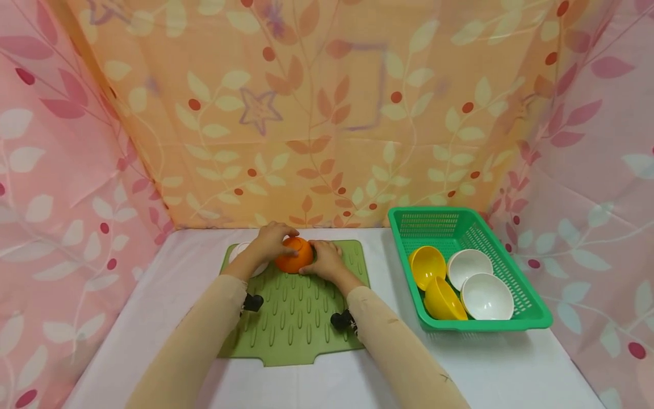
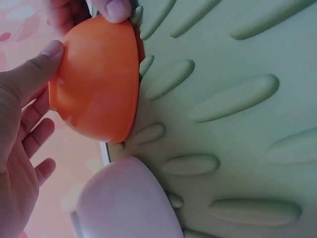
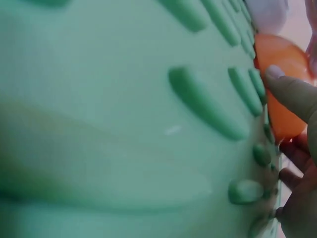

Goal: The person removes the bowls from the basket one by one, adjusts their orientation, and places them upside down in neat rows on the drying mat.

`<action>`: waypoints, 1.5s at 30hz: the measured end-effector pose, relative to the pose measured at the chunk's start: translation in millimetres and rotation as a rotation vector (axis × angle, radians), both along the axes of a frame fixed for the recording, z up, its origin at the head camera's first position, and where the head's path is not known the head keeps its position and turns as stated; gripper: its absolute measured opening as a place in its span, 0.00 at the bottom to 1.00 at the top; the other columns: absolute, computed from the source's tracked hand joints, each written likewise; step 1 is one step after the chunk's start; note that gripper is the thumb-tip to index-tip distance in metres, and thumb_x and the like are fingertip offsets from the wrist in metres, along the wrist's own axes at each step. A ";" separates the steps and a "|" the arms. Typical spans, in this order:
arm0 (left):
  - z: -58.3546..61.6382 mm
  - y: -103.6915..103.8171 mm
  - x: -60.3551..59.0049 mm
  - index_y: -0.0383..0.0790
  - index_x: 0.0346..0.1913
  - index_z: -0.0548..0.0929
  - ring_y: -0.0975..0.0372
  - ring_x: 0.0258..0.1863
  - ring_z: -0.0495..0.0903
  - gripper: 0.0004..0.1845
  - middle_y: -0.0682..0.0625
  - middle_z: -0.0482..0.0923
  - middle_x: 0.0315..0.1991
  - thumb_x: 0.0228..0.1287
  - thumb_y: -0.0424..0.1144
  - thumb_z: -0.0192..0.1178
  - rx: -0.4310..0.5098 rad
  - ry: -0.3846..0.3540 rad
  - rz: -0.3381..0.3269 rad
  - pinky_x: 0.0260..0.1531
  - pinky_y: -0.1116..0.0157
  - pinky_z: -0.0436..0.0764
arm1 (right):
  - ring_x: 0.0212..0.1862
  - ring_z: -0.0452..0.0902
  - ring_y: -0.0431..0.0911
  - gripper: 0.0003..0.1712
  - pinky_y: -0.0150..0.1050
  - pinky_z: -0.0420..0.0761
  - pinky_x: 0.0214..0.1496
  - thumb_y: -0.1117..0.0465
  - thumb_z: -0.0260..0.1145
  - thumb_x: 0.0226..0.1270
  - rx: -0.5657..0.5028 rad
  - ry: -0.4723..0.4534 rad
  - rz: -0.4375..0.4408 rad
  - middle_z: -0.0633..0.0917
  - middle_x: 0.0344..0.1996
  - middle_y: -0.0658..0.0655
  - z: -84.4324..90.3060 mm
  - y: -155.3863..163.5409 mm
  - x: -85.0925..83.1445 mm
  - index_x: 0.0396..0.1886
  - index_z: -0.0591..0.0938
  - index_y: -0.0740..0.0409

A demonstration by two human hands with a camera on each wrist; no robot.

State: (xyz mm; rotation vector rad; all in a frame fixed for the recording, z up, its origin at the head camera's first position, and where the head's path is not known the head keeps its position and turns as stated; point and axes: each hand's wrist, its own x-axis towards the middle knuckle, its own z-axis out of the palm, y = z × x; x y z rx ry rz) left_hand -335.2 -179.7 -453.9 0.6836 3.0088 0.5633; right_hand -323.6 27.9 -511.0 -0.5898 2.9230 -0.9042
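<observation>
A white glossy plastic bowl [image 1: 239, 250] sat rim-down at the back-left corner of the green ribbed silicone drying mat [image 1: 298, 318], just left of the left hand [image 1: 271, 241], whose thumb and fingers curled over the smooth orange plastic bowl [image 1: 294, 255]. That round bowl lay rim-down on the mat's back edge, dome up, with the right hand [image 1: 325, 259] gripping its other side, thumb pressed on the dome. Well apart to the right, a green perforated plastic basket [image 1: 531, 301] held two yellow bowls [image 1: 434, 278] and two white bowls [image 1: 477, 284], openings up or tilted.

Orange bowl [image 1: 293, 255] on ribbed green mat [image 1: 298, 318]; green basket [image 1: 516, 272] w/ yellow & white bowls; leaf-print curtains.
</observation>
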 end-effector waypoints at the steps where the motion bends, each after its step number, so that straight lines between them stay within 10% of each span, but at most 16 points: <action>1: 1.1 2.2 0.8 0.44 0.63 0.83 0.46 0.63 0.69 0.30 0.45 0.80 0.61 0.60 0.52 0.75 -0.010 0.008 0.002 0.66 0.41 0.61 | 0.74 0.63 0.57 0.54 0.60 0.51 0.75 0.42 0.82 0.52 -0.002 0.000 -0.004 0.74 0.72 0.57 1.6 0.8 0.9 0.76 0.70 0.55; 8: 5.7 8.5 5.5 0.44 0.60 0.85 0.47 0.63 0.69 0.28 0.44 0.79 0.60 0.59 0.54 0.75 -0.075 0.037 0.047 0.65 0.43 0.62 | 0.74 0.63 0.60 0.53 0.63 0.61 0.72 0.46 0.81 0.55 -0.021 0.027 -0.009 0.72 0.73 0.60 33.2 7.0 18.9 0.76 0.68 0.58; 17: 4.2 -2.5 13.0 0.42 0.59 0.85 0.45 0.63 0.68 0.30 0.42 0.79 0.58 0.56 0.51 0.78 0.032 -0.004 0.117 0.65 0.44 0.61 | 0.79 0.57 0.56 0.49 0.63 0.60 0.75 0.45 0.76 0.63 -0.170 0.049 0.072 0.69 0.75 0.55 141.3 55.6 70.7 0.79 0.65 0.50; 25: -2.4 -7.7 11.2 0.42 0.61 0.84 0.44 0.63 0.69 0.31 0.41 0.77 0.59 0.55 0.49 0.78 0.119 -0.060 0.139 0.65 0.44 0.67 | 0.79 0.55 0.55 0.48 0.62 0.56 0.77 0.45 0.74 0.66 -0.006 0.139 0.124 0.67 0.77 0.54 201.0 133.6 87.7 0.80 0.63 0.50; 45: -16.3 1.7 15.4 0.40 0.65 0.82 0.45 0.61 0.73 0.31 0.41 0.78 0.60 0.59 0.43 0.77 0.271 -0.074 0.135 0.61 0.45 0.75 | 0.68 0.69 0.63 0.29 0.69 0.66 0.69 0.56 0.76 0.65 0.210 0.037 0.161 0.82 0.63 0.60 129.8 309.3 51.7 0.65 0.81 0.55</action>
